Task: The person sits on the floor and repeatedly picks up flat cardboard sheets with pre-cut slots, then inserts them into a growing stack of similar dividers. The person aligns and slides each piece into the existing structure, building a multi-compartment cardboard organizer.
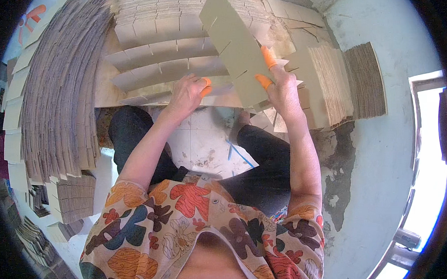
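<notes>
My right hand (283,88) grips a slotted card strip (235,45), tilted upright. My left hand (185,94) presses flat on slotted strips (157,73) laid in rows.

slotted strip (235,45) above rows (156,58), stack (59,91) left

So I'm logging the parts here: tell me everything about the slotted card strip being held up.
The long flat grey-beige slotted cardboard strip has narrow slits cut in from both edges. It tilts diagonally, its lower end held by the right hand, which wears orange fingertip covers. It hangs above rows of similar upright strips.
</notes>
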Demonstrator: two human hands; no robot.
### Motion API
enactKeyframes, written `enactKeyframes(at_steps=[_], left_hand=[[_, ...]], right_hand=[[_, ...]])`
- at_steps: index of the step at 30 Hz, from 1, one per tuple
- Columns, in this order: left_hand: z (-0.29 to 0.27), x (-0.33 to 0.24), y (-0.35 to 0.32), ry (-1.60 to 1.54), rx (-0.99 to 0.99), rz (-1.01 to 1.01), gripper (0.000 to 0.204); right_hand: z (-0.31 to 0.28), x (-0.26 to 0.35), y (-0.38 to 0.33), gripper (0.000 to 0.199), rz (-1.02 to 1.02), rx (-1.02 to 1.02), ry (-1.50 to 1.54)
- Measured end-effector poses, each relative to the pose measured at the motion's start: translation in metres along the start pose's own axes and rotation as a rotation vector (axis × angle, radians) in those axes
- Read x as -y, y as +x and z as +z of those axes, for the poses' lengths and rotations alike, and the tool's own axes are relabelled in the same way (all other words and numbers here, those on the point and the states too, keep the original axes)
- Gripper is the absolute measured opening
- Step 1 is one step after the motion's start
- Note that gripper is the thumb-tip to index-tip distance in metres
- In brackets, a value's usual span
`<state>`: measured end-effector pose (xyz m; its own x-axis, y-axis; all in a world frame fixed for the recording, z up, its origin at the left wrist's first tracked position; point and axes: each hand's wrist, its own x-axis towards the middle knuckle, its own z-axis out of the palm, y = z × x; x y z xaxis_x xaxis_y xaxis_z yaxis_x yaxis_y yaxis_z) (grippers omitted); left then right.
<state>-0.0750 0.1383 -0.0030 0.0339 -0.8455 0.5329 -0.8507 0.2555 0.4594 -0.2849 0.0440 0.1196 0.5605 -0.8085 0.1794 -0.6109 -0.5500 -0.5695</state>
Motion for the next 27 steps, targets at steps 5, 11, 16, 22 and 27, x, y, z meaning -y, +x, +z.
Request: enactKeyframes(at_steps=[5, 11, 16, 22, 27], left_hand=[[-0.005, -0.006, 0.006, -0.03, -0.019, -0.028, 0.015], [-0.001, -0.001, 0.008, -0.01, -0.018, -0.052, 0.009], [0.006, 0.004, 0.007, -0.003, -0.063, -0.016, 0.014], [0.006, 0.003, 0.01, -0.018, -0.029, -0.077, 0.01], [0.009, 0.007, 0.012, -0.022, -0.043, -0.065, 0.013]], right_hand=[[0.004, -0.017, 0.006, 0.064, -0.055, -0.019, 0.017], [0.009, -0.019, 0.009, 0.057, -0.143, 0.004, 0.117], [0.02, -0.025, 0.014, 0.064, -0.216, 0.067, 0.096], [0.034, -0.021, 0.019, 0.054, -0.207, 0.156, 0.071], [0.062, -0.035, 0.019, 0.045, -0.288, 0.161, -0.075]])
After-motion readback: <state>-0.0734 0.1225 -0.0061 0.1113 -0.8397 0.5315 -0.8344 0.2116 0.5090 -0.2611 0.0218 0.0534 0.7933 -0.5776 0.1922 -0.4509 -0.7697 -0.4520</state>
